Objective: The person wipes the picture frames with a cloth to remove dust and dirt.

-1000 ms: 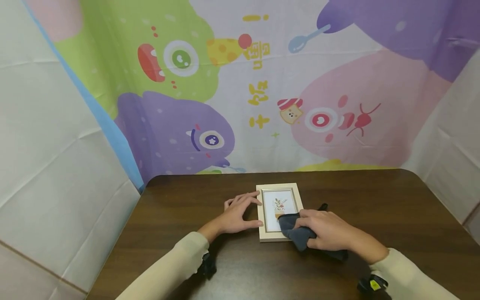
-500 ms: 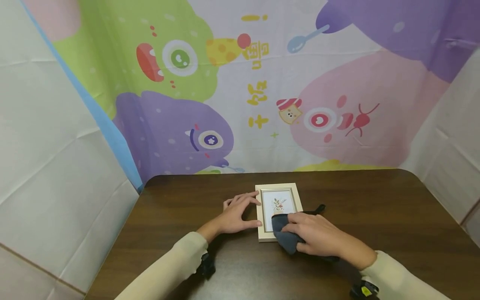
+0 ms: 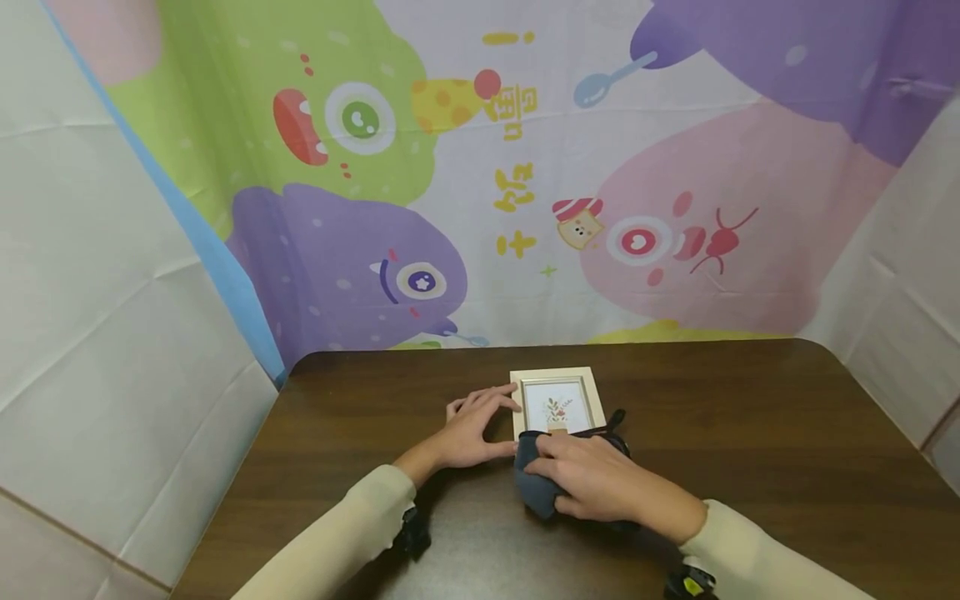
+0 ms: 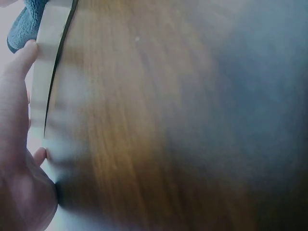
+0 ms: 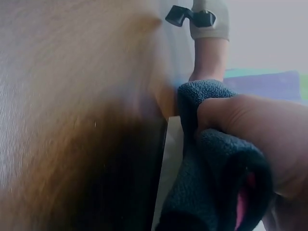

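A cream picture frame (image 3: 594,398) with a plant print behind its front lies face up on the dark wooden table (image 3: 360,392). My left hand (image 3: 467,435) rests its fingertips and thumb along the frame's left edge. My right hand (image 3: 607,479) grips a bunched grey-blue cloth (image 3: 537,485) over the frame's near end, covering its lower border and near corners. In the left wrist view, the thumb (image 4: 20,62) touches the frame's side close to the cloth. The right wrist view shows the thumb pressed into the folded cloth (image 5: 192,168).
A printed cartoon cloth (image 3: 517,300) hangs behind the table's far edge. Pale panels (image 3: 135,333) stand at both sides. Each wrist wears a small black device, such as the left one (image 3: 414,533).
My right hand has slid the cloth leftward along the near end of the picture frame, reaching its near-left corner. The left hand and the frame have stayed in place.
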`<state>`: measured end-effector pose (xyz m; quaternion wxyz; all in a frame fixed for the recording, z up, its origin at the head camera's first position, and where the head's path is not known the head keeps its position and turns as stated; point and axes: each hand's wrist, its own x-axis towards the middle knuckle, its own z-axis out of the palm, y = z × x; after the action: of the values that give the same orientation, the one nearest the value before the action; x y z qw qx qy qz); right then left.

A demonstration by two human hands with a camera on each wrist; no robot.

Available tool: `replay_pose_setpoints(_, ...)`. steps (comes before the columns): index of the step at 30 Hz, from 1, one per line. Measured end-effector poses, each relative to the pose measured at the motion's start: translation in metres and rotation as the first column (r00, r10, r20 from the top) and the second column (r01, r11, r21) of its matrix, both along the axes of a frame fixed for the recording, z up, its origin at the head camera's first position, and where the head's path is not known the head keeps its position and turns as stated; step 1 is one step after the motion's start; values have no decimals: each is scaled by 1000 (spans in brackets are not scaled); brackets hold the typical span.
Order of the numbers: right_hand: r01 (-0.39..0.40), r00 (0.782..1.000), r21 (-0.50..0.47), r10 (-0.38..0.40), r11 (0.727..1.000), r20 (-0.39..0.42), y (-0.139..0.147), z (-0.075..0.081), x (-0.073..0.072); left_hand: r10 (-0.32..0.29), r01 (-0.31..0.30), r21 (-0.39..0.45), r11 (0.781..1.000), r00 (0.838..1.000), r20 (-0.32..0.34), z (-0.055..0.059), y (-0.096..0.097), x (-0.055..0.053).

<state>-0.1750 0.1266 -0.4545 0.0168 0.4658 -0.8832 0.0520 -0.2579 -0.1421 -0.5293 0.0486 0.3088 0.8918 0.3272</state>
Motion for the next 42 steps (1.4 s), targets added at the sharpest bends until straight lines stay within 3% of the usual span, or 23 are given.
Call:
replay_pose_setpoints(8,-4,999,29,5,1000,-31,-11,-4,4,1,-1,26,1000,1000,-18,-6,-3,-1)
replay_pose_setpoints(21,30,1000,9,-30,1000,5,-7,-4,3,4,-4,18,1000,1000,-12,-7,-1,-4)
replay_pose_setpoints(27,57,998,-16,-57,998,29,8,-4,4,-3,3,15,1000,1000,-22,3,2,2)
replay_pose_setpoints(35,125,990,-36,-122,992,71,40,-3,7,8,-8,4,1000,999,-43,-3,1,-1)
replay_pose_setpoints(42,156,984,-67,-149,986,95,67,-5,7,9,-9,12,1000,1000,-21,2,2,3)
